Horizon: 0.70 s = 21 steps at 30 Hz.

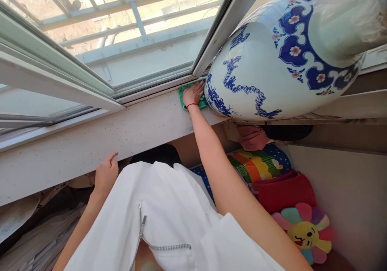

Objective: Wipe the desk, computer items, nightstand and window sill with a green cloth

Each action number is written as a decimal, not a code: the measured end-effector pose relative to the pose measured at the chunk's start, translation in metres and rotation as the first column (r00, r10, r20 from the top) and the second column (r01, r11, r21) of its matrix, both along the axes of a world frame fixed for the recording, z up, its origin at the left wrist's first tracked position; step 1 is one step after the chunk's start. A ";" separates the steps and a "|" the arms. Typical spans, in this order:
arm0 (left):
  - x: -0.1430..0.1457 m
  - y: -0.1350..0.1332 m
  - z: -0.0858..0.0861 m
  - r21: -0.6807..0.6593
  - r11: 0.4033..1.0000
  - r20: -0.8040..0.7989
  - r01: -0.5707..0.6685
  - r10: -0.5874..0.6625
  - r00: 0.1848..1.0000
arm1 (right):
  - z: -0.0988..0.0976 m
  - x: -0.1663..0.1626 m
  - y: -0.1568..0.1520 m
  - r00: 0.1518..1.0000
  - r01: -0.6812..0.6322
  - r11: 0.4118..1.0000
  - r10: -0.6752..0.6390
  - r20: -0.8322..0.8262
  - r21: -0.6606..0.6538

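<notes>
My right hand (193,94) lies flat on a green cloth (182,97), pressing it onto the speckled white window sill (90,142) near the window frame. The fingers are stretched out over the cloth, and a red string circles the wrist. A large blue-and-white porcelain vase (272,61) stands right beside that hand, touching the cloth's far edge. My left hand (105,173) rests at the sill's front edge, fingers loosely curled with the forefinger out, holding nothing.
The sliding window (145,57) stands partly open behind the sill. Below the sill at the right lie a rainbow cushion (256,166), a red cushion (284,190) and a flower-shaped plush toy (305,232). Papers are piled at the lower left (30,230).
</notes>
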<state>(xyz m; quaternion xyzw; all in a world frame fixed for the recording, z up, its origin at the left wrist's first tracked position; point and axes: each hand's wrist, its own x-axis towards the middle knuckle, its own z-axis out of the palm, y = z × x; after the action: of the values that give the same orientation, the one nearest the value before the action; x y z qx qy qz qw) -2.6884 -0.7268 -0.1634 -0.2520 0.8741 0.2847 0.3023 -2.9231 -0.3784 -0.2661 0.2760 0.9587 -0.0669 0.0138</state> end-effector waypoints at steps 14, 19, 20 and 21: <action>0.006 -0.002 -0.022 0.382 0.924 -0.024 -0.030 0.042 0.999 | 0.011 0.150 0.064 0.973 -0.230 0.969 0.230 -0.007 -0.086; 0.006 -0.009 -0.021 0.479 0.875 -0.011 -0.060 0.075 0.997 | 0.033 0.218 0.117 0.983 0.158 0.983 -0.166 -0.084 -0.094; 0.007 -0.012 -0.022 0.486 0.872 -0.003 -0.063 0.074 0.997 | 0.038 0.222 0.118 0.973 0.197 0.977 -0.205 -0.110 -0.081; 0.008 -0.015 -0.023 0.489 0.870 0.007 -0.066 0.071 0.997 | 0.041 0.222 0.112 0.967 0.203 0.977 -0.211 -0.144 -0.068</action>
<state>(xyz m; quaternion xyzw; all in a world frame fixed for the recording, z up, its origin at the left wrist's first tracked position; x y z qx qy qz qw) -2.6802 -0.7414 -0.1861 -0.1966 0.7660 0.5082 0.3410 -2.7007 -0.2662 -0.2249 0.3681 0.9210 -0.1136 -0.0582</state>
